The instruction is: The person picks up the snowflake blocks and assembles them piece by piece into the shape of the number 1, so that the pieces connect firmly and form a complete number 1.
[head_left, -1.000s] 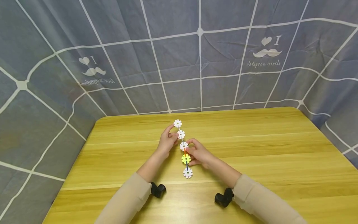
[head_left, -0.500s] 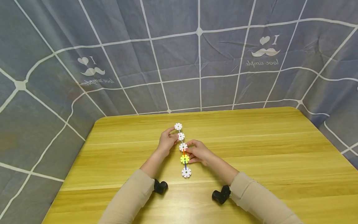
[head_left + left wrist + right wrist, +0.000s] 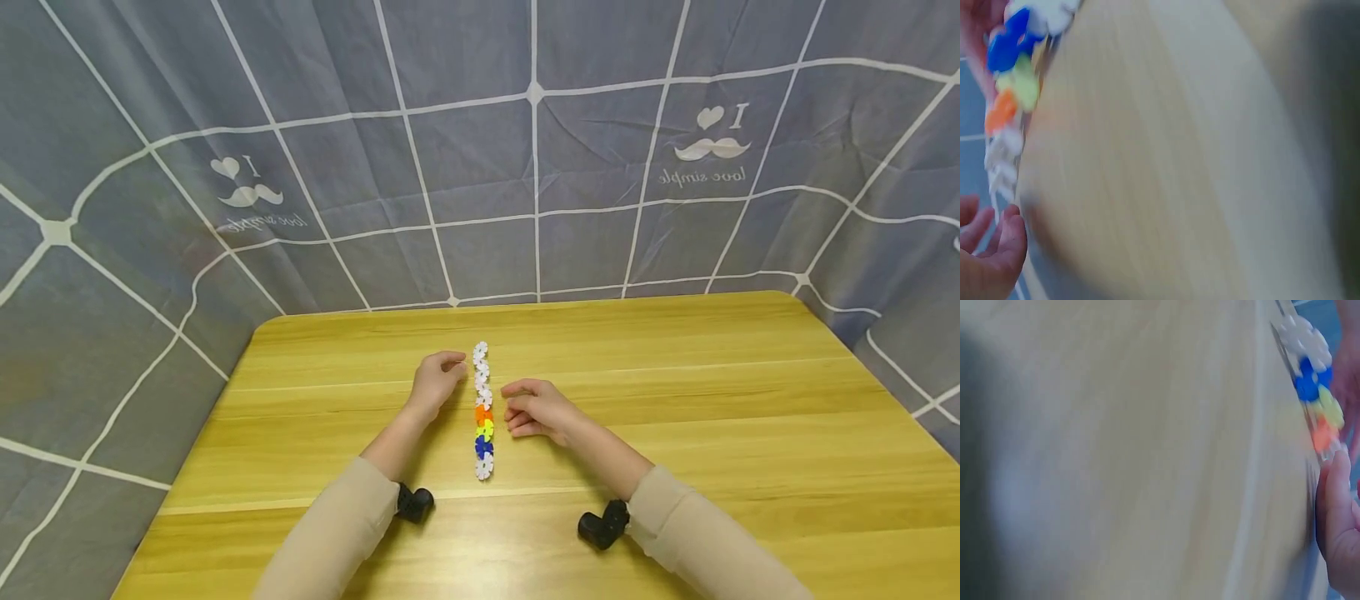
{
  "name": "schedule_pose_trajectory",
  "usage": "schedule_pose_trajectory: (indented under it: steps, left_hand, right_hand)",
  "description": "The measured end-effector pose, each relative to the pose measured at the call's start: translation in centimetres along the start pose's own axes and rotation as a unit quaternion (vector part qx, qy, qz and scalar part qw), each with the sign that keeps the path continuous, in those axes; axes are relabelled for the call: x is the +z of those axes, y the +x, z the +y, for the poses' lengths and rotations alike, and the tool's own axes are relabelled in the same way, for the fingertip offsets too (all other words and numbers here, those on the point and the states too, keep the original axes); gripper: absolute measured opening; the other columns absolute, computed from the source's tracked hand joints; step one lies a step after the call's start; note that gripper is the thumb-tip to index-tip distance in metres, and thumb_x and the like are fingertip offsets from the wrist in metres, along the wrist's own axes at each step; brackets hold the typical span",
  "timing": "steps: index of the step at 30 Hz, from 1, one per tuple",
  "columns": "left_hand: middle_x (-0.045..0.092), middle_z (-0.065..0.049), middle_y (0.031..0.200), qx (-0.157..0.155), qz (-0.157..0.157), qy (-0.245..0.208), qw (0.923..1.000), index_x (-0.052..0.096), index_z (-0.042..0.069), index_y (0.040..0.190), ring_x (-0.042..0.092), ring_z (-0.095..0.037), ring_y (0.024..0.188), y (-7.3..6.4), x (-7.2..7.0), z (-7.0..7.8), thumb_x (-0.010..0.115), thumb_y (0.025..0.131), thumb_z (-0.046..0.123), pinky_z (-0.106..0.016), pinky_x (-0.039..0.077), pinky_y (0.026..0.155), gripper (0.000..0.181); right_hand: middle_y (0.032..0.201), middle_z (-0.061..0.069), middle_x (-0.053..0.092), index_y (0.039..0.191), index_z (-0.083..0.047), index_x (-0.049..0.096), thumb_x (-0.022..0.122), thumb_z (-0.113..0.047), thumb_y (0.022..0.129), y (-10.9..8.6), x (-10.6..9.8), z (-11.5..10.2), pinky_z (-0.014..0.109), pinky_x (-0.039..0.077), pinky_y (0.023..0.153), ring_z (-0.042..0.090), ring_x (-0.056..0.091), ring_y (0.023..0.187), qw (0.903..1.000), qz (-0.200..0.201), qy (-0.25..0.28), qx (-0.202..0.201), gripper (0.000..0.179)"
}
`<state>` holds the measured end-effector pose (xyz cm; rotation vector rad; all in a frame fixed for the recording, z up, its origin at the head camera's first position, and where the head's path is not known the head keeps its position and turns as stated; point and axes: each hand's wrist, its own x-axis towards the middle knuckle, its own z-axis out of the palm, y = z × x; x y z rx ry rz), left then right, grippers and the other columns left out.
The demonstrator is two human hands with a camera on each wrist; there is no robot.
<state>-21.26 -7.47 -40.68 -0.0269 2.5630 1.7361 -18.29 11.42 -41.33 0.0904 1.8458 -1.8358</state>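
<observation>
A chain of notched plastic snowflake discs [image 3: 482, 379] lies on the table, running straight away from me. Its near end is a white disc [image 3: 483, 467], followed by a blue disc [image 3: 483, 448], a yellow-green disc [image 3: 484, 431] and an orange disc [image 3: 483, 414]; several white discs make up the far part. My left hand [image 3: 437, 382] is just left of the chain's far half, fingers loosely bent and holding nothing. On the other side, my right hand [image 3: 543, 410] sits close to the middle of the chain, apart from it, its fingers loosely bent too. Both wrist views are blurred.
Wooden table [image 3: 675, 400] surface extends on both sides of the chain. Behind it hangs a grey curtain [image 3: 480, 167] with white lines. A black device [image 3: 414, 504] is at my left wrist and another black device [image 3: 603, 525] at my right.
Both hands have let go of the chain and drawn apart from it. The chain has turned from edge-up discs in alternation to lying flatter and straighter, running almost directly away from me.
</observation>
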Motion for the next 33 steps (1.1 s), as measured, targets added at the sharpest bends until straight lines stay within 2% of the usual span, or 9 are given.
schedule_pose_trajectory:
  steps: [4, 6, 7, 11, 13, 14, 20, 25, 33]
  left_hand:
    - [0.052, -0.022, 0.129, 0.098, -0.023, 0.118, 0.9879, 0.054, -0.005, 0.125, 0.047, -0.037, 0.119, -0.9, -3.9, -0.7, 0.055, 0.095, 0.017, -0.049, 0.038, 0.099, 0.037]
    - [0.04, -0.021, 0.14, 0.164, -0.037, 0.21, 0.9632, 0.047, -0.001, 0.133, 0.036, -0.039, 0.129, -1.6, -6.7, -1.5, 0.054, 0.095, 0.026, -0.056, 0.028, 0.104, 0.047]
    - [0.033, -0.02, 0.145, 0.192, -0.041, 0.259, 0.9457, 0.043, 0.002, 0.138, 0.029, -0.04, 0.133, -2.0, -8.1, -1.9, 0.053, 0.095, 0.031, -0.06, 0.022, 0.105, 0.052]
    - [0.008, -0.012, 0.155, 0.252, -0.047, 0.41, 0.8751, 0.021, 0.012, 0.149, 0.005, -0.035, 0.14, -4.1, -13.7, -3.4, 0.046, 0.095, 0.044, -0.069, 0.006, 0.103, 0.068]
    - [0.0, -0.009, 0.156, 0.262, -0.042, 0.443, 0.8561, 0.015, 0.013, 0.15, -0.004, -0.03, 0.141, -5.3, -15.8, -4.1, 0.047, 0.095, 0.045, -0.068, 0.0, 0.103, 0.071]
    - [-0.002, -0.01, 0.156, 0.266, -0.037, 0.454, 0.8497, 0.011, 0.014, 0.151, -0.007, -0.027, 0.141, -5.9, -16.7, -4.5, 0.046, 0.095, 0.045, -0.067, -0.003, 0.103, 0.073]
    - [-0.009, -0.008, 0.155, 0.273, -0.008, 0.478, 0.8352, 0.005, 0.013, 0.151, -0.014, -0.024, 0.14, -8.7, -19.6, -5.8, 0.051, 0.093, 0.044, -0.063, -0.008, 0.105, 0.081]
    - [-0.011, -0.005, 0.155, 0.268, 0.0, 0.493, 0.8277, 0.003, 0.013, 0.151, -0.014, -0.024, 0.14, -9.4, -19.9, -6.0, 0.051, 0.092, 0.048, -0.061, -0.008, 0.106, 0.083]
    - [-0.009, -0.006, 0.155, 0.272, 0.004, 0.498, 0.8233, 0.008, 0.009, 0.15, -0.013, -0.024, 0.14, -9.4, -19.7, -6.3, 0.053, 0.091, 0.046, -0.061, -0.008, 0.106, 0.084]
  right_hand:
    - [0.091, 0.017, 0.061, 0.131, 0.007, 0.043, 0.046, -0.005, 0.096, -1.3, -3.6, -0.2, 0.029, 0.054, 0.063, 0.018, 0.06, 0.072, 0.9913, 0.015, -0.104, -0.08, 0.037]
    - [0.104, 0.021, 0.06, 0.133, 0.006, 0.042, 0.046, -0.01, 0.098, -2.4, -6.1, -0.4, 0.037, 0.053, 0.077, 0.026, 0.06, 0.088, 0.9606, 0.037, -0.225, -0.159, 0.039]
    - [0.112, 0.024, 0.058, 0.134, 0.006, 0.042, 0.047, -0.012, 0.098, -3.0, -7.6, -0.5, 0.042, 0.05, 0.084, 0.031, 0.058, 0.097, 0.9311, 0.051, -0.296, -0.206, 0.041]
    - [0.139, 0.026, 0.038, 0.143, -0.003, 0.032, 0.044, -0.024, 0.099, -5.7, -13.5, -1.0, 0.066, 0.025, 0.099, 0.044, 0.031, 0.129, 0.7672, 0.143, -0.548, -0.3, 0.05]
    - [0.147, 0.022, 0.025, 0.149, -0.012, 0.022, 0.041, -0.031, 0.1, -7.3, -16.2, -1.1, 0.074, 0.016, 0.096, 0.043, 0.016, 0.136, 0.714, 0.171, -0.613, -0.292, 0.056]
    - [0.151, 0.018, 0.018, 0.15, -0.018, 0.016, 0.039, -0.035, 0.1, -8.2, -17.3, -1.2, 0.076, 0.011, 0.095, 0.04, 0.008, 0.138, 0.7027, 0.179, -0.631, -0.275, 0.059]
    - [0.156, 0.004, -0.004, 0.151, -0.027, 0.002, 0.038, -0.044, 0.098, -11.8, -21.1, -1.2, 0.076, -0.003, 0.094, 0.025, -0.015, 0.14, 0.704, 0.216, -0.641, -0.216, 0.066]
    - [0.156, 0.005, -0.006, 0.15, -0.026, -0.001, 0.039, -0.044, 0.098, -12.8, -21.9, -1.0, 0.078, -0.002, 0.092, 0.028, -0.016, 0.139, 0.6973, 0.227, -0.648, -0.205, 0.069]
    - [0.155, 0.005, -0.009, 0.15, -0.026, -0.003, 0.041, -0.044, 0.097, -13.1, -21.8, -0.8, 0.078, -0.003, 0.091, 0.029, -0.019, 0.138, 0.7024, 0.223, -0.649, -0.188, 0.071]
